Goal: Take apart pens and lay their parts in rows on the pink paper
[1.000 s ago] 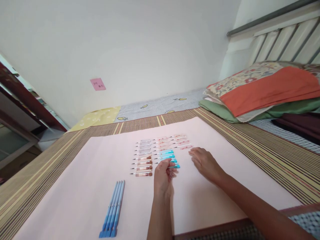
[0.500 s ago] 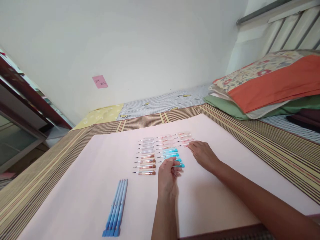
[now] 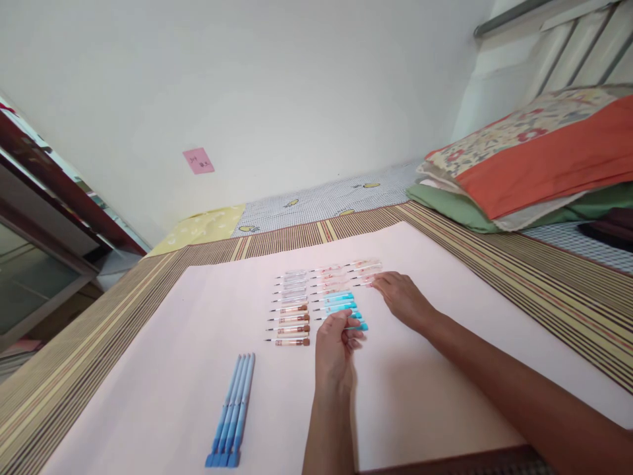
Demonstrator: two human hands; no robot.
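My right hand (image 3: 401,297) is at the right column of pens, its fingertips pinched on the cap end of the nearest clear pen with pink patterns (image 3: 363,284), which lies flat. My left hand (image 3: 336,340) is over the near end of the middle column, thumb and fingers curled. It covers part of the turquoise pens (image 3: 341,305); whether anything sits between its fingers is hidden. Beyond these lie pink-patterned pens (image 3: 329,277). The left column has clear pens (image 3: 291,284) and brown-capped pens (image 3: 291,320), their dark tips pointing left.
Several long blue pens (image 3: 231,409) lie side by side at the near left. Everything rests on a large pale pink sheet (image 3: 163,356) over a striped mat (image 3: 59,369). Folded bedding (image 3: 544,165) is piled at the far right, and a white wall (image 3: 297,86) stands behind.
The camera view has shifted slightly. My right hand keeps its place at the pink-patterned pen, and my left hand stays over the turquoise pens with hardly any movement.
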